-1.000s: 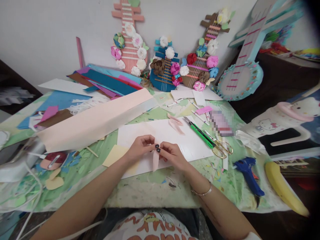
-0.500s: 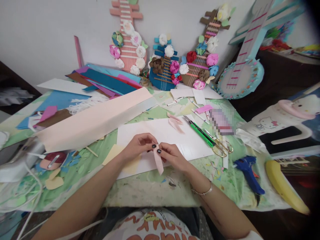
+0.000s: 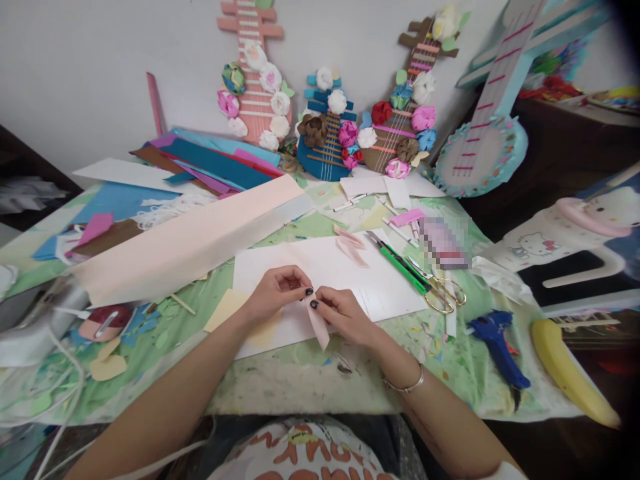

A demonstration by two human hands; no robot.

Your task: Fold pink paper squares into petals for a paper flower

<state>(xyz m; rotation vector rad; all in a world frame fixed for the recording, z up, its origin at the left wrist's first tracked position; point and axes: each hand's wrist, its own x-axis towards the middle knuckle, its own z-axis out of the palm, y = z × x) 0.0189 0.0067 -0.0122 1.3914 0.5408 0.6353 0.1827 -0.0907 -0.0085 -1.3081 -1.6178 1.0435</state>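
Both my hands meet over a white sheet near the table's front edge. My left hand and my right hand pinch the top of a narrow pale pink paper strip, fingers closed on it. The strip hangs down and slants to the right below my thumbs. A bracelet sits on my right wrist. More pink folded strips lie farther back on the white sheet.
A long pale pink paper roll lies to the left. Green cutter, gold-handled scissors, blue glue gun and a banana lie to the right. Paper guitars with flowers lean on the wall. Coloured sheets are stacked behind.
The strip's lower end has swung from straight down to slanting right. My hands have shifted only slightly and still pinch it.
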